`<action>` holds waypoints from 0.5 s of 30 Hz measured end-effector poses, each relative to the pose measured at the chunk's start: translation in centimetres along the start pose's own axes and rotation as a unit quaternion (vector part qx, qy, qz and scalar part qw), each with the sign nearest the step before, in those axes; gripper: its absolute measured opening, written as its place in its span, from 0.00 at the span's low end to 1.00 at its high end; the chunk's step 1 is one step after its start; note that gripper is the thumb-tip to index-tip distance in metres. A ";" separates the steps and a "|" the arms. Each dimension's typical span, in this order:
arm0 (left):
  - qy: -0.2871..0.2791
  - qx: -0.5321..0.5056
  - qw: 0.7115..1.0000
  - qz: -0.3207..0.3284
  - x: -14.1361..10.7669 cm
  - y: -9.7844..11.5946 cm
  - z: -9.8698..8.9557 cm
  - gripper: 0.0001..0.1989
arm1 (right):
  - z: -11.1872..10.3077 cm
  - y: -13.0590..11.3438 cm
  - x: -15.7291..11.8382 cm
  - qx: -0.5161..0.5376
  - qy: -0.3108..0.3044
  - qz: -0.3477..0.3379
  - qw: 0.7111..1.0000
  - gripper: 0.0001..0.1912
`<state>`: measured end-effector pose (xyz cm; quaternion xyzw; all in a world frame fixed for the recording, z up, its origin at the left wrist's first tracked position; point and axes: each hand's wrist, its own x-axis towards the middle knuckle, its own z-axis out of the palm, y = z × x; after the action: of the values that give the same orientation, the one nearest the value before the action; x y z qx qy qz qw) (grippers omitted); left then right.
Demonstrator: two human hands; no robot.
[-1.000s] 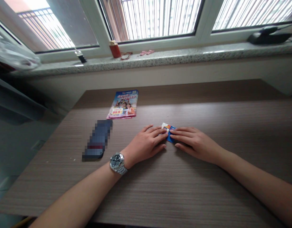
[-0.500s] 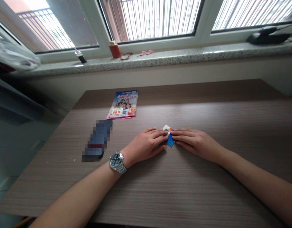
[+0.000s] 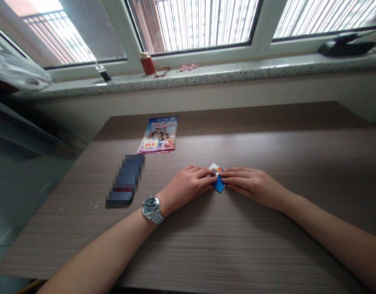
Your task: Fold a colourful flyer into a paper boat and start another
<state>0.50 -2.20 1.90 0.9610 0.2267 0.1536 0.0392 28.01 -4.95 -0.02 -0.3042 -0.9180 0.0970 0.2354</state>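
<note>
- Clear plastic bag at left end of sill; contents unreadable.
- Small red case on sill, pale top; inside hidden.
- Left hand: fingers together at left edge of folded paper; can't tell pinch or press.
- The folded paper: over table, between hands. Long axis far-to-near, near end slightly right; blue tip toward person, white end far.
- Right hand: fingers together at right edge; same uncertainty.

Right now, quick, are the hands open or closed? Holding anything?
Left hand: touching the left side of the small colourful paper; grip can't be told.
Right hand: touching the paper's right side; grip can't be told.
</note>
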 end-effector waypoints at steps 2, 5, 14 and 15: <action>-0.003 0.001 1.000 0.002 -0.1 -0.1 0.0 0.14 | 0.0 0.0 0.0 0.000 0.000 -0.002 1.000 0.15; -0.005 0.002 1.000 0.002 -0.1 -0.1 0.1 0.14 | -0.1 0.0 0.1 0.004 0.005 -0.004 1.000 0.15; 0.001 -0.011 1.000 -0.004 -0.2 0.0 0.2 0.14 | -0.2 -0.2 0.2 0.009 0.011 0.003 1.000 0.14; 0.003 -0.014 1.000 -0.003 -0.2 0.0 0.2 0.14 | -0.2 -0.2 0.2 0.014 0.012 0.006 1.000 0.13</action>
<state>0.36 -2.32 1.67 0.9590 0.2279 0.1600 0.0527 27.84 -4.94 0.29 -0.3074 -0.9118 0.1071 0.2503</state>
